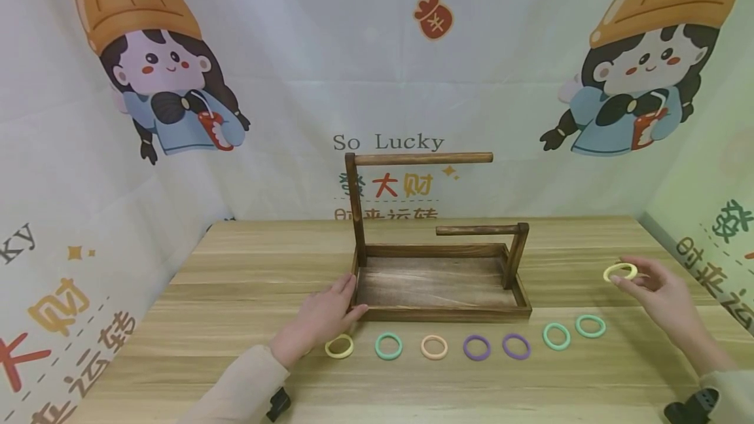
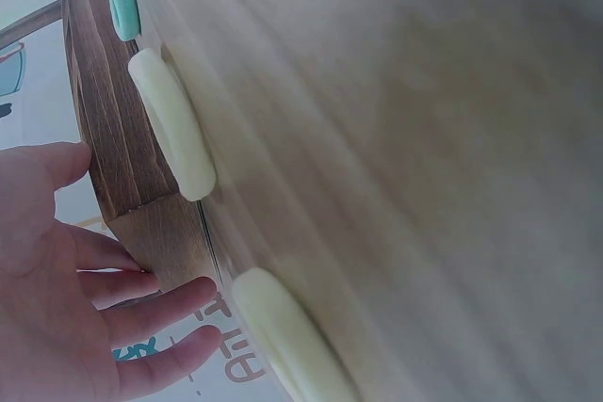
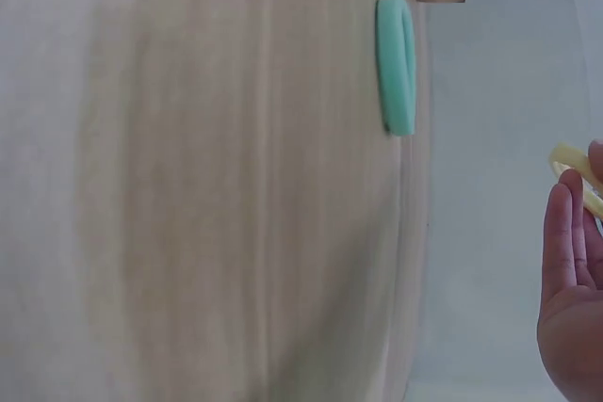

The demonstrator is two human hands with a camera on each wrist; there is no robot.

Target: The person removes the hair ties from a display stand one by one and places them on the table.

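Observation:
A dark wooden rack with a tray base, a high bar and a low bar stands mid-table. My left hand rests with straight fingers against the tray's front left corner. It is seen close in the left wrist view. My right hand is raised at the right and pinches a yellow ring. The right wrist view shows that ring's edge at my fingertips. Several coloured rings lie in a row before the tray, from a yellow ring by my left hand to a green ring.
The row also holds a green ring, an orange ring and two purple rings. Printed cloth walls close in the light wooden table at the back and on both sides.

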